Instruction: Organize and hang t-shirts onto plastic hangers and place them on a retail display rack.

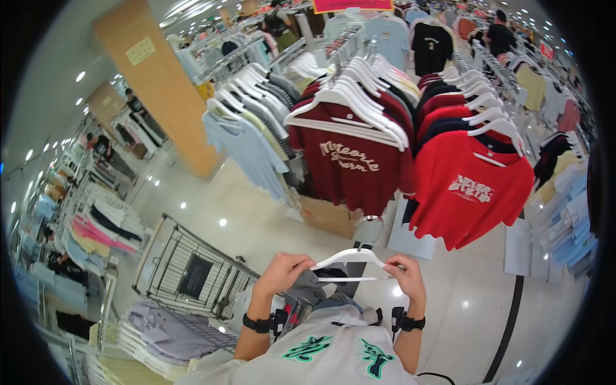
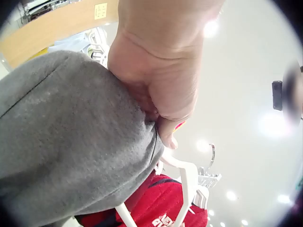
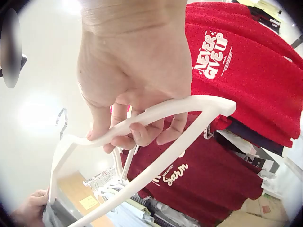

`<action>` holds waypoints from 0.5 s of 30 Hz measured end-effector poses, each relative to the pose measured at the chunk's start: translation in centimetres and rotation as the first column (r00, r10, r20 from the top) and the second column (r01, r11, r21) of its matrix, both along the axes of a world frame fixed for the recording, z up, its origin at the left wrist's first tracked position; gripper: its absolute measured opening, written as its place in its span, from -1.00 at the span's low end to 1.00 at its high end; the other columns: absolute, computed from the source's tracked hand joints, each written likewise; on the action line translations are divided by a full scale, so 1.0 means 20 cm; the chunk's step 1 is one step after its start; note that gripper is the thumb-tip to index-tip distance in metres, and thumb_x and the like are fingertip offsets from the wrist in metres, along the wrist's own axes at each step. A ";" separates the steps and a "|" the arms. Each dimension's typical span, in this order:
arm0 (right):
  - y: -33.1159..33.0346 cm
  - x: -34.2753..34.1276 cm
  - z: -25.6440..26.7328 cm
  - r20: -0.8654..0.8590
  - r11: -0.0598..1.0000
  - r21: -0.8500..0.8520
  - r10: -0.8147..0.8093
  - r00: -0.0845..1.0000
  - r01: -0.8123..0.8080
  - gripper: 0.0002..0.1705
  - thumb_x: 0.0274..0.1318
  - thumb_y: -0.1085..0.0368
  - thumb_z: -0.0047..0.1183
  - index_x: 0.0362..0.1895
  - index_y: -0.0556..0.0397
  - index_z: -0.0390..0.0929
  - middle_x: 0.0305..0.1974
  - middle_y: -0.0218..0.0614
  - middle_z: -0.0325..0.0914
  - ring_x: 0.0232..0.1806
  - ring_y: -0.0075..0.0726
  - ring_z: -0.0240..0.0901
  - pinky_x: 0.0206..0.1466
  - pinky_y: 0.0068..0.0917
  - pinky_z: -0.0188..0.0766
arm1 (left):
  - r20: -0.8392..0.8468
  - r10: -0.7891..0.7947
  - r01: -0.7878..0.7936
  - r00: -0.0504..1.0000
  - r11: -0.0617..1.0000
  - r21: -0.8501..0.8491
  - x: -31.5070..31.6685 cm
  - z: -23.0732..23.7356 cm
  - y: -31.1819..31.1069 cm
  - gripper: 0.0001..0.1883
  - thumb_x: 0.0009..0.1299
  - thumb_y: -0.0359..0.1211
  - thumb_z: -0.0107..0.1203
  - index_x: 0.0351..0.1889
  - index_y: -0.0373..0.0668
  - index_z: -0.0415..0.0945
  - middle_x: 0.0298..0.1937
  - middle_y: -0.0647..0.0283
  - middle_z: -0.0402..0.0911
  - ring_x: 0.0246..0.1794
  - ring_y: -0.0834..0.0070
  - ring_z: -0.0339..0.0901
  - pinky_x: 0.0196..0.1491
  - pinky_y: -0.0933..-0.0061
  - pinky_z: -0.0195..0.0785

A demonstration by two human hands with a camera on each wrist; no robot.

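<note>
My left fingers (image 2: 166, 136) pinch the grey cloth garment (image 2: 75, 137); right fingers (image 3: 141, 135) grip the white plastic hanger (image 3: 208, 105). I seem mid-hanging; its bare end likely goes inside next.

The white T-shirt (image 1: 340, 353) bears two dark, green-edged graphics (image 1: 377, 358). Black wristbands (image 1: 258, 323) with small black camera modules (image 1: 398, 318) flank the shirt; a thin dark cable (image 1: 439, 376) curves at its right.

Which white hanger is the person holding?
The white hanger between the left hand and right hand, with grey cloth at its left end; the hangers behind carry shirts in rows.
</note>
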State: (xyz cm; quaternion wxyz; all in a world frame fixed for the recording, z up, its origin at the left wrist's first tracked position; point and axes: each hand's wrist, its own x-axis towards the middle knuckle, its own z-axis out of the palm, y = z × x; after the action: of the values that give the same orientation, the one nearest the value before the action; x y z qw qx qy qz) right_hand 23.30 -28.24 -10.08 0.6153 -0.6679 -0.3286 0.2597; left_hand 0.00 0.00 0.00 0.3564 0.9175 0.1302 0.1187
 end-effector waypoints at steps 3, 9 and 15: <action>0.02 -0.02 -0.07 -0.136 1.000 0.006 0.009 0.991 -0.008 -0.88 0.20 0.38 0.29 -0.23 0.16 0.66 -0.34 -0.44 0.59 -0.26 -0.57 0.48 -0.16 -0.57 0.38 | -0.009 0.245 -0.245 0.969 0.967 -0.071 -0.19 0.05 0.11 -0.82 0.50 -0.34 0.17 -0.17 -0.28 0.68 -0.52 0.19 0.59 -0.49 0.52 0.47 -0.33 0.46 0.33; -0.19 0.13 -0.15 -0.046 0.970 0.080 -0.225 0.973 0.228 -0.83 0.22 0.34 0.27 -0.25 0.22 0.63 -0.41 -0.49 0.52 -0.33 -0.60 0.41 -0.18 -0.58 0.34 | 0.526 0.735 -0.584 0.427 0.669 -0.460 -0.78 -0.03 0.45 -0.72 0.61 -0.30 0.04 -0.24 -0.31 0.65 -0.37 0.35 0.64 -0.39 0.63 0.50 -0.28 0.54 0.35; -0.30 0.20 -0.22 -0.141 0.932 0.017 -0.356 0.924 0.361 -0.76 0.37 0.24 0.15 -0.31 0.17 0.59 -0.52 -0.57 0.35 -0.50 -0.75 0.14 -0.42 -0.71 -0.02 | 0.581 0.714 -0.450 -0.390 0.402 -0.797 -1.17 0.37 0.36 -0.63 0.64 -0.10 0.06 -0.17 -0.27 0.54 -0.29 0.27 0.58 -0.28 0.50 0.54 -0.14 0.41 0.46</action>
State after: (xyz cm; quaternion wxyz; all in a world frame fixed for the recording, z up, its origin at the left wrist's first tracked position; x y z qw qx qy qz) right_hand 27.23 -34.24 -14.38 0.6873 -0.6842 -0.1639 0.1806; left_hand -23.34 7.17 7.39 0.3077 0.3151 0.3481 0.8276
